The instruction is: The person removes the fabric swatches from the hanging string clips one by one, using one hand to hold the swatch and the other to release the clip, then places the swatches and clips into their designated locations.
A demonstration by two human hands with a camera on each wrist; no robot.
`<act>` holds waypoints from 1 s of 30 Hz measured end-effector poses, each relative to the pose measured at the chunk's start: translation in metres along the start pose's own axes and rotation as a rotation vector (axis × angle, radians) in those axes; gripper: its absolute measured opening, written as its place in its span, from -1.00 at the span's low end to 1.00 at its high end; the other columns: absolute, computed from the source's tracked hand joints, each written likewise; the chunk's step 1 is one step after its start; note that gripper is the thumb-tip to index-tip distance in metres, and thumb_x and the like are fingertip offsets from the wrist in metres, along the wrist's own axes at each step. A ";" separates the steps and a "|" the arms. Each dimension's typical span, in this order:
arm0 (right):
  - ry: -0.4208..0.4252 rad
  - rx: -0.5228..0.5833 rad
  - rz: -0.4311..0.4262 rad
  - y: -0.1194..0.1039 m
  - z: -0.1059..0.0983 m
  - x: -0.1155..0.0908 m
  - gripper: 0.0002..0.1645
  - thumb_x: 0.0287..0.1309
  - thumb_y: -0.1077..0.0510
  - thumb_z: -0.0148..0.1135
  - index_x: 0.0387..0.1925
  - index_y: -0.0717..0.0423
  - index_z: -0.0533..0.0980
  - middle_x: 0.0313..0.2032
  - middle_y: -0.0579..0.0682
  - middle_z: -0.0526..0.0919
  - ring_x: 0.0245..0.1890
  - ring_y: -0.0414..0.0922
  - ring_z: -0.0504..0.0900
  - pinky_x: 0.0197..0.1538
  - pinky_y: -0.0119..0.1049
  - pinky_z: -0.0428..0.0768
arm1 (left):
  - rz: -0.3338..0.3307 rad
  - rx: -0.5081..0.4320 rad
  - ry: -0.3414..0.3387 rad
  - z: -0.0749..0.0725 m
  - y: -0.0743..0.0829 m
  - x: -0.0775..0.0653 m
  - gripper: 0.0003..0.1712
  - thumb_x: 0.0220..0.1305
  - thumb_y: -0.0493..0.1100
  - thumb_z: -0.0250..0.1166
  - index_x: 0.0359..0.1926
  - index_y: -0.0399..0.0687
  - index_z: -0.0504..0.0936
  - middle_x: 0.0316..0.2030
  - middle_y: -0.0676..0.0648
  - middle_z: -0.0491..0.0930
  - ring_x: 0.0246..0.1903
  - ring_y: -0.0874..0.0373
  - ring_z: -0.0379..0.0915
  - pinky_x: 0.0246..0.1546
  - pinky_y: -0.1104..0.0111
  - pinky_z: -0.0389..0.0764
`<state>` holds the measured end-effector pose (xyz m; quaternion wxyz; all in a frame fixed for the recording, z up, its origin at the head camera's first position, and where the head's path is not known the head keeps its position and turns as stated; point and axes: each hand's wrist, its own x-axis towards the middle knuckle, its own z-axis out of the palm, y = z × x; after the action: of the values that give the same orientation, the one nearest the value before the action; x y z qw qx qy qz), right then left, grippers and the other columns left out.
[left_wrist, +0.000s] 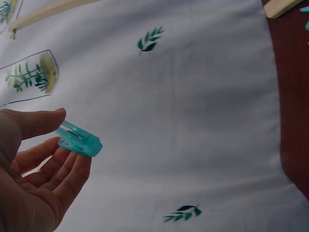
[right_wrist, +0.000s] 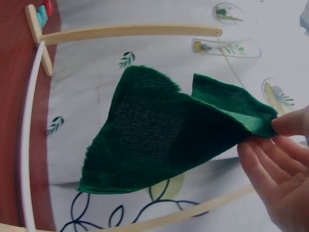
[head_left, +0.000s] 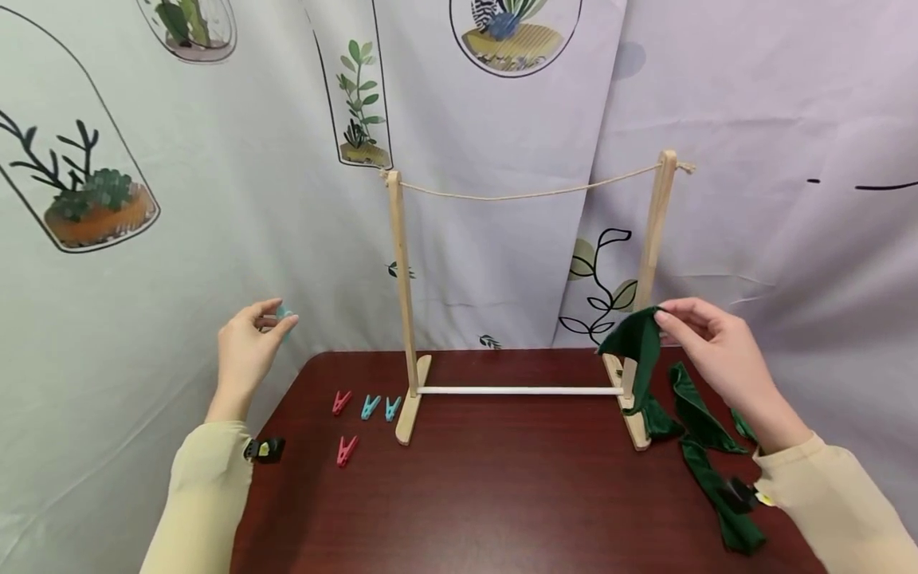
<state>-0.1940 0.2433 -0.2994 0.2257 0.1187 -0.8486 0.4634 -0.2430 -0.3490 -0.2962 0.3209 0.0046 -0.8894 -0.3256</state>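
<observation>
My left hand (head_left: pixel 247 343) is raised past the table's left edge and pinches a teal clothespin (left_wrist: pixel 81 139) between thumb and fingers. In the right hand (head_left: pixel 717 363) a piece of dark green cloth (right_wrist: pixel 145 130) is pinched by one corner, the rest drooping in front of the rack's right post (head_left: pixel 654 231). A thin string (head_left: pixel 495 197) runs slackly between the tops of the two wooden posts. More green cloth pieces (head_left: pixel 699 414) lie on the table beneath the right hand and forearm.
Left of the rack lie two teal clothespins (head_left: pixel 370 406) and two red clothespins (head_left: pixel 347 451). A white rod (head_left: pixel 519 391) joins the wooden feet low down on the dark red table (head_left: pixel 516 494). A printed curtain (head_left: pixel 488 271) hangs behind.
</observation>
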 end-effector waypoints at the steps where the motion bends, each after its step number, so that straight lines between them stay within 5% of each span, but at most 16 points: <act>1: -0.006 -0.001 0.006 0.002 0.000 -0.003 -0.67 0.43 0.03 0.22 0.05 0.15 0.58 -0.24 -0.40 0.69 -0.32 -0.36 0.70 -0.25 -0.58 0.58 | -0.002 0.004 -0.011 0.002 -0.003 -0.001 -0.45 0.38 -0.04 0.34 0.27 -0.26 0.56 -0.03 -0.38 0.64 -0.10 -0.24 0.63 -0.40 0.58 0.45; 8: -0.036 -0.074 0.035 0.012 -0.001 -0.020 -0.63 0.44 -0.04 0.20 0.08 0.11 0.58 -0.25 -0.29 0.72 -0.31 -0.32 0.68 -0.22 -0.61 0.51 | -0.030 0.030 -0.070 0.012 -0.021 -0.012 -0.43 0.41 -0.04 0.31 0.30 -0.29 0.52 0.02 -0.42 0.59 -0.04 -0.31 0.60 -0.19 -0.05 0.61; 17: -0.076 -0.074 0.080 0.025 0.011 -0.043 -0.63 0.45 -0.07 0.17 0.08 0.07 0.59 -0.17 -0.18 0.71 -0.27 -0.27 0.70 -0.21 -0.53 0.57 | -0.079 0.058 -0.084 0.026 -0.042 -0.029 -0.48 0.37 -0.10 0.36 0.23 -0.32 0.57 0.02 -0.40 0.59 -0.07 -0.24 0.59 -0.32 0.21 0.56; 30: -0.120 -0.037 0.224 0.053 0.021 -0.079 -0.55 0.48 -0.07 0.13 0.16 0.16 0.53 -0.13 -0.11 0.71 -0.26 -0.26 0.71 -0.21 -0.44 0.62 | -0.185 0.061 -0.215 0.049 -0.072 -0.048 -0.47 0.38 -0.10 0.34 0.24 -0.34 0.55 -0.08 -0.42 0.64 -0.17 -0.22 0.64 -0.47 0.31 0.59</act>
<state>-0.1529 0.2534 -0.3867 0.1237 0.0467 -0.8769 0.4622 -0.2469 -0.3672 -0.3940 0.1919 0.0615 -0.9239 -0.3252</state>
